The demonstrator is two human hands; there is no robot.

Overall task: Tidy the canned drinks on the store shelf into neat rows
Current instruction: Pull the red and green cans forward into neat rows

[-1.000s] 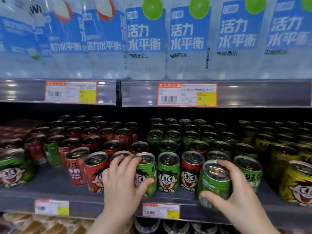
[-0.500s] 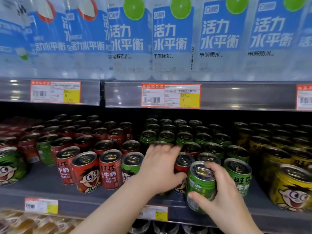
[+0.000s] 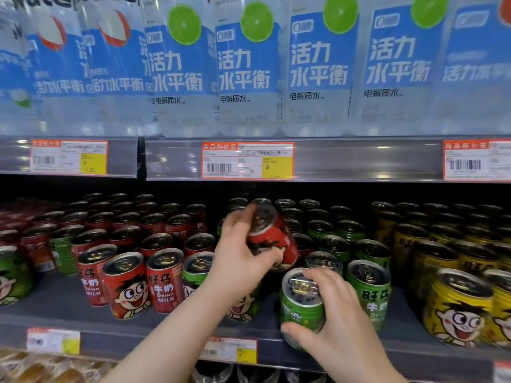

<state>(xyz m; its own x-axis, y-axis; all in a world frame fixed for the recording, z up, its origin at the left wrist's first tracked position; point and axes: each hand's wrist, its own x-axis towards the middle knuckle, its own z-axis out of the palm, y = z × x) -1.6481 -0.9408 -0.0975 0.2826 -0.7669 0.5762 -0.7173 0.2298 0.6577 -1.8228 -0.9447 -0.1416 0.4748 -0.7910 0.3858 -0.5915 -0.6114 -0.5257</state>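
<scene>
Left grip [image 3: 240,252] clasps a tilted, blurred red can [image 3: 272,239]; right grip [image 3: 334,316] grasps a green can [image 3: 301,305], partly hiding it.

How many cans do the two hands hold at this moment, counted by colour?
red milk can: 1, in the left hand
green milk can: 1, in the right hand
Total: 2

Cans [image 3: 154,261] standing in rows on shelf [image 3: 55,308]. Bottles [image 3: 249,67] sitting on shelf above. Left hand [image 3: 237,261] holding tilted can [image 3: 272,236] above rows; right hand [image 3: 340,322] gripping can [image 3: 300,305] at shelf front edge.
</scene>
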